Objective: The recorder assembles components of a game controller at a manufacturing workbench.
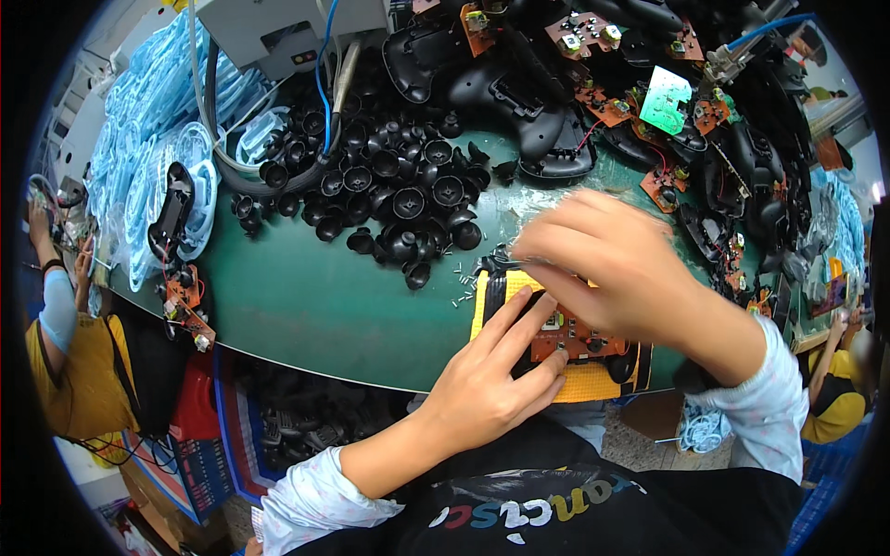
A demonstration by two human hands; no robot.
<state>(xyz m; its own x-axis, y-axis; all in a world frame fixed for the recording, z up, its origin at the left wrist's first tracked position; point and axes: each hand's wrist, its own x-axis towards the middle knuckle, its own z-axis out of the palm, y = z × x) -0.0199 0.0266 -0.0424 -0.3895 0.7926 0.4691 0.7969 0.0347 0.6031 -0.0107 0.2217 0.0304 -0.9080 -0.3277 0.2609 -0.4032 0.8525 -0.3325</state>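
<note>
On a yellow ridged pad [584, 383] with black strips lies a black game controller half [620, 369], with a brown circuit board [577, 343] showing inside it. My left hand [489, 378] holds this part down, its fingertips pressed on the board and the shell's left side. My right hand [607, 264] is raised over the far side of the board, fingers curled together and smeared by motion. Its fingertips and whatever they may hold are hidden. Small silver screws [463, 285] lie scattered just left of the pad.
Black thumbstick caps [408, 202] are heaped on the green table [306, 315]. Controller shells [528, 116] and wired circuit boards [663, 190] pile up at the back right. Bundled light-blue cables [153, 139] lie at left; a blue crate [243, 435] stands below the table edge. Other people work at both sides.
</note>
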